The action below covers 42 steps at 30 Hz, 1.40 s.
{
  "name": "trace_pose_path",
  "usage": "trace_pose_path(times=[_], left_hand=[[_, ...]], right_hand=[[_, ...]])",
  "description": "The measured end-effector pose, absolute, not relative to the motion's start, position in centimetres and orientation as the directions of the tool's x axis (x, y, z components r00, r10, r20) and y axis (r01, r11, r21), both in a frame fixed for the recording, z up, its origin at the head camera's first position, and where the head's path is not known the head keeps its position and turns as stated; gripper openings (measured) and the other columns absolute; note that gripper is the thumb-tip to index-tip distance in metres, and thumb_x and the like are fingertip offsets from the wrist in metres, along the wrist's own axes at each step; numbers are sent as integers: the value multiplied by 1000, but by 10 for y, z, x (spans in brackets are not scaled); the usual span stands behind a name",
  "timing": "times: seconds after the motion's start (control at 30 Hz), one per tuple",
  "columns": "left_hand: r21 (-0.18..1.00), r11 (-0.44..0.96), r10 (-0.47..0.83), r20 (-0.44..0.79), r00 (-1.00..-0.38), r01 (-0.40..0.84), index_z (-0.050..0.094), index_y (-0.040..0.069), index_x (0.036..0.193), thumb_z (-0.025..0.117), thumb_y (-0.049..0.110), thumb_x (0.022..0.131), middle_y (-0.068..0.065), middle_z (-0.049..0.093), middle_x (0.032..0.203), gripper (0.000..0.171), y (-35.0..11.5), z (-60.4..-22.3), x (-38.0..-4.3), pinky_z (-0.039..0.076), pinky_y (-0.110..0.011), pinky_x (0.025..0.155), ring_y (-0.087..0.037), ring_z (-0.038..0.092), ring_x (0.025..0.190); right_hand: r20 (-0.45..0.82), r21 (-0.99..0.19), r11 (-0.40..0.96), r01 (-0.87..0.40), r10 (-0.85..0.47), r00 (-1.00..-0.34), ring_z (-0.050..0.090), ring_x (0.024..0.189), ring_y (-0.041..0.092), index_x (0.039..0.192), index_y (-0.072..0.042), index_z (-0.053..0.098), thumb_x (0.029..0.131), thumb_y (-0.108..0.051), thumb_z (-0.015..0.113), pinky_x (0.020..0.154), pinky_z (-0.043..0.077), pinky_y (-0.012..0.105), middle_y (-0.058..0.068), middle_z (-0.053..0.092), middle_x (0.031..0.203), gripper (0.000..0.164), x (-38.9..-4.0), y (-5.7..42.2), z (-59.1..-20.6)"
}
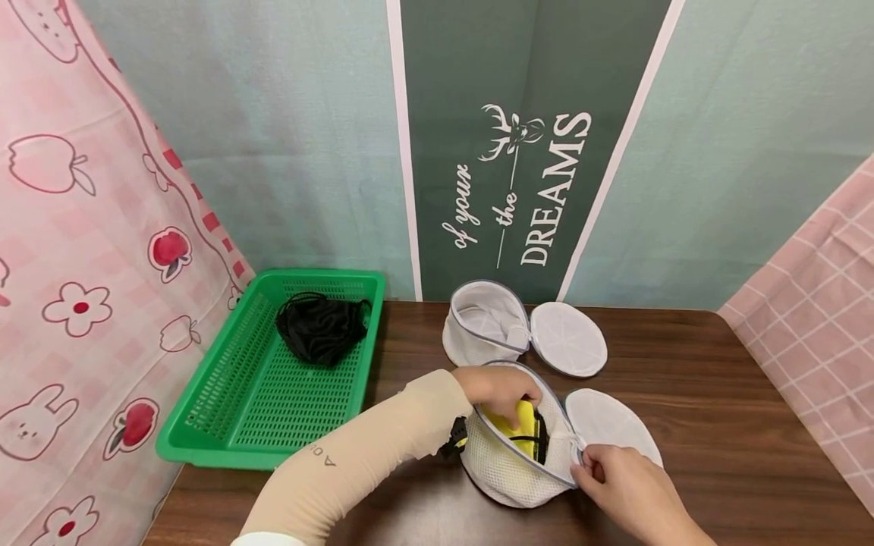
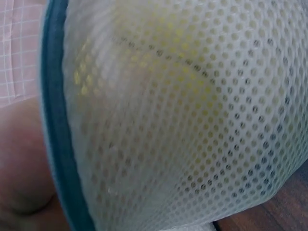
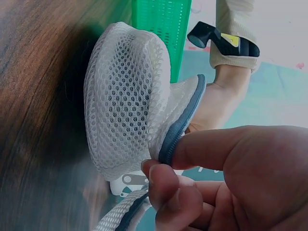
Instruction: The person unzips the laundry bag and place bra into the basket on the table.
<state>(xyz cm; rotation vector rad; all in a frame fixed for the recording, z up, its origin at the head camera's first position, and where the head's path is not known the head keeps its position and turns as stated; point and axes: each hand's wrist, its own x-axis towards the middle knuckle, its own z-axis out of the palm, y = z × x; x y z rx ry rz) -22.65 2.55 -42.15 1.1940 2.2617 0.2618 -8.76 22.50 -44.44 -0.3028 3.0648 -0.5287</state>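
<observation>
A round white mesh laundry bag with a grey-blue zip rim stands on the table, its lid folded back to the right. Inside it lies a yellow fabric item with black cord and edging; its exact kind is unclear. Reaching in over the rim, my left hand holds the yellow fabric between thumb and fingers, some of them hidden. At the bag's right side, my right hand pinches the zip edge near the lid's hinge. Mesh blurs the contents in the left wrist view.
Behind stands a second white mesh bag, its lid laid out to the right. A green plastic basket at the left holds a black drawstring pouch. The brown wooden table ends at a curtain.
</observation>
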Motion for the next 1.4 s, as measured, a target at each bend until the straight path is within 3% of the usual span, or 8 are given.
trace_pose_path(times=[0.13,0.23,0.33,0.43,0.5,0.8,1.4], left_hand=[[455,552,830,-376,-411,699,43,16,73,83,5,83,7,43,74,43,23,-420,-229,36,-11,64,-4,44,73],[427,555,826,-381,-415,714,49,14,79,83,8,84,6,47,79,35,23,-419,-228,37,-12,67,-5,46,77],[358,565,813,-393,-429,743,65,14,100,80,11,87,7,61,96,20,23,-418,-226,40,-11,77,-3,52,89],[276,574,797,-402,-450,771,70,19,124,79,15,90,9,68,118,35,25,-417,-223,41,-12,89,-2,56,104],[232,575,790,-408,-458,785,69,22,130,79,18,90,10,67,126,41,26,-416,-222,42,-13,94,-2,57,112],[118,556,798,-354,-488,823,73,30,125,80,21,89,18,68,121,38,28,-407,-216,45,-18,98,-3,60,116],[213,518,854,-183,-487,828,75,27,119,74,11,92,15,71,115,31,10,-395,-232,48,-16,90,-3,63,106]], right_hand=[[2,-335,925,-181,-192,-981,30,48,1,59,-27,40,84,-23,77,46,24,23,-17,33,52,45,-87,224,-444],[-9,-336,926,-173,-187,-982,31,48,2,60,-27,40,84,-24,77,46,24,24,-16,34,52,44,-86,224,-444],[-16,-332,929,-162,-178,-984,31,48,3,60,-27,41,85,-24,76,46,24,24,-15,34,52,44,-85,223,-443],[-21,-331,931,-154,-171,-985,31,48,3,59,-26,41,85,-24,76,46,24,25,-15,34,52,44,-85,223,-443],[-34,-334,931,-144,-165,-986,32,48,3,60,-26,41,85,-24,76,45,25,25,-15,35,52,43,-85,223,-443],[-55,-336,934,-124,-151,-987,33,49,4,60,-26,42,85,-25,76,45,26,26,-13,36,53,42,-83,222,-443],[22,-319,937,-146,-147,-989,32,49,4,60,-25,40,83,-21,76,45,26,26,-14,35,53,42,-83,223,-444]])
